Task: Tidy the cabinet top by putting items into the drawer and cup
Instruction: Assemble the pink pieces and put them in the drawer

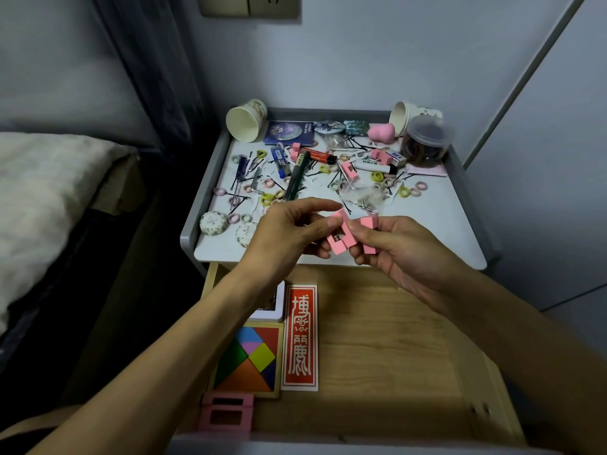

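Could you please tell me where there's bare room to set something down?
The drawer is bare right of the red card. The cabinet top is bare at its near right corner. Its middle, around the pen, is crowded.

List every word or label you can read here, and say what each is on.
Red card: white seal-style Chinese characters. The top one looks like "博"; the rest I cannot read.
Blue card: small print, too blurred to read.
Red tube: label too small to read.
Eraser box: blue letters, too blurred to read.
White tube: print too small to read.
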